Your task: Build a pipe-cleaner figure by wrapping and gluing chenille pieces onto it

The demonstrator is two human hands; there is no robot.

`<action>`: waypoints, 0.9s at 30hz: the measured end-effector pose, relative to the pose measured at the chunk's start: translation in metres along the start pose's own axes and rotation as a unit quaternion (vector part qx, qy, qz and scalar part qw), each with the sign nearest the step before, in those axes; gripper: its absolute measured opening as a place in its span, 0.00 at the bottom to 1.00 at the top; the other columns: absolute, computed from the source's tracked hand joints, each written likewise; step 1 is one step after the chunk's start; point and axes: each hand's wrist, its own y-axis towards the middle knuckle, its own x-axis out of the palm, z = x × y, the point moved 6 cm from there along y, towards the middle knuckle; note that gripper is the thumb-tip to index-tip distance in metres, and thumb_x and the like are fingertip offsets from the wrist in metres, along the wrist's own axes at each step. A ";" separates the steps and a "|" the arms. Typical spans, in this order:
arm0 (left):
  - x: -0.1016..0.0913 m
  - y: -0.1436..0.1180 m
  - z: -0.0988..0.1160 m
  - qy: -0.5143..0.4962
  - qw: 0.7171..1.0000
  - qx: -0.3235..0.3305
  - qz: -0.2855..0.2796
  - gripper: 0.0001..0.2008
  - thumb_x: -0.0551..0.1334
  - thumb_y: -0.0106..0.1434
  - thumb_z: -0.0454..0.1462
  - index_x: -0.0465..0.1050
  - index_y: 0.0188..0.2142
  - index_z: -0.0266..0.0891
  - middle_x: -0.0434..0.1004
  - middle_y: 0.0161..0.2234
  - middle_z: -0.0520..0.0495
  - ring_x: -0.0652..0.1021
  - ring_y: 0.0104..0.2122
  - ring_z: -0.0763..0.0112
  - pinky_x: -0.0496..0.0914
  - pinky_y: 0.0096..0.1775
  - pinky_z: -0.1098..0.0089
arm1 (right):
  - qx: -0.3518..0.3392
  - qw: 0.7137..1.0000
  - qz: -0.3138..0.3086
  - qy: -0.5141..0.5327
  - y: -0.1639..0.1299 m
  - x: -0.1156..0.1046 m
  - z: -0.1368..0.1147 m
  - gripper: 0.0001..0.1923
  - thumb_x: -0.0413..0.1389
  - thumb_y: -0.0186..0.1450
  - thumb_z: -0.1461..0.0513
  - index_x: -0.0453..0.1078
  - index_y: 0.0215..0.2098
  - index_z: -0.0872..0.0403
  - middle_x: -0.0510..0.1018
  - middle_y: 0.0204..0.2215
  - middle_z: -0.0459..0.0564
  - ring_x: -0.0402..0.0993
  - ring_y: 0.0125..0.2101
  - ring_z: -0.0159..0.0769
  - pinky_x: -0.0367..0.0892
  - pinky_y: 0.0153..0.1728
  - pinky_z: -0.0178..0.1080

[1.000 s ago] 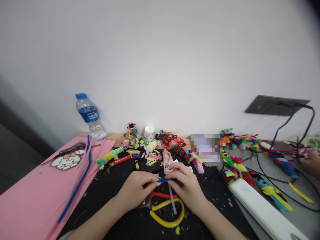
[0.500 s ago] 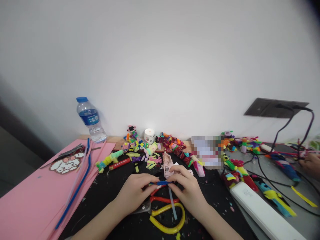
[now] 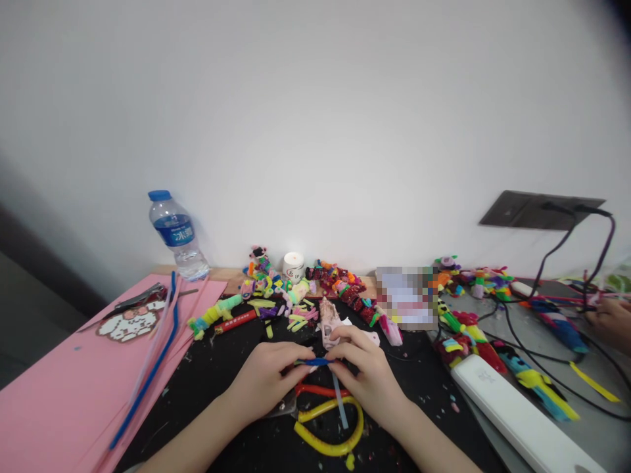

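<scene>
Between both hands I hold a short blue pipe cleaner piece point(image 3: 315, 361), its ends pinched by the fingertips. My left hand point(image 3: 266, 378) is closed on its left end, and my right hand point(image 3: 362, 368) is closed on its right end. Below them lies a pair of scissors with yellow and red handles point(image 3: 328, 449); the blades are mostly hidden by my left hand. A translucent glue stick point(image 3: 341, 404) lies across the handles. Just beyond my right hand is a stained pink tool point(image 3: 329, 318), resembling a glue gun, partly hidden by the fingers.
Pipe cleaner scraps point(image 3: 300, 316) and a red tube point(image 3: 235, 322) lie on the black mat point(image 3: 197, 394). Left are pink sheets point(image 3: 64, 374), long pipe cleaners point(image 3: 148, 387) and a water bottle point(image 3: 177, 233). Right are a white power bank-like bar point(image 3: 517, 414), black cables and another person's hand point(image 3: 611, 322).
The blue piece stays pinched between my hands, with only slight finger movement. The view has shifted very slightly.
</scene>
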 end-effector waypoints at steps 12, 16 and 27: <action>0.001 0.001 0.002 -0.011 1.000 -0.006 -0.012 0.07 0.59 0.59 0.31 0.75 0.34 0.41 0.79 0.30 0.52 0.77 0.29 0.73 0.67 0.33 0.77 | 0.003 1.000 -0.007 -0.003 0.000 0.002 0.001 0.09 0.53 0.58 0.72 0.70 0.32 0.52 0.68 0.39 0.50 0.68 0.33 0.33 0.66 0.34 0.36; 0.001 0.001 0.003 -0.007 1.000 -0.017 -0.015 0.06 0.59 0.59 0.31 0.75 0.33 0.40 0.78 0.27 0.53 0.76 0.27 0.74 0.66 0.31 0.77 | 0.003 1.000 -0.004 -0.004 0.000 0.001 0.000 0.09 0.53 0.58 0.71 0.70 0.31 0.52 0.69 0.39 0.51 0.69 0.33 0.33 0.66 0.35 0.36; 0.001 0.001 0.003 -0.013 1.000 -0.024 -0.015 0.06 0.59 0.58 0.32 0.75 0.31 0.39 0.78 0.27 0.52 0.75 0.25 0.74 0.64 0.30 0.78 | 0.002 1.000 -0.005 0.000 0.001 0.001 0.000 0.09 0.53 0.57 0.72 0.70 0.31 0.53 0.68 0.39 0.51 0.69 0.33 0.32 0.66 0.34 0.35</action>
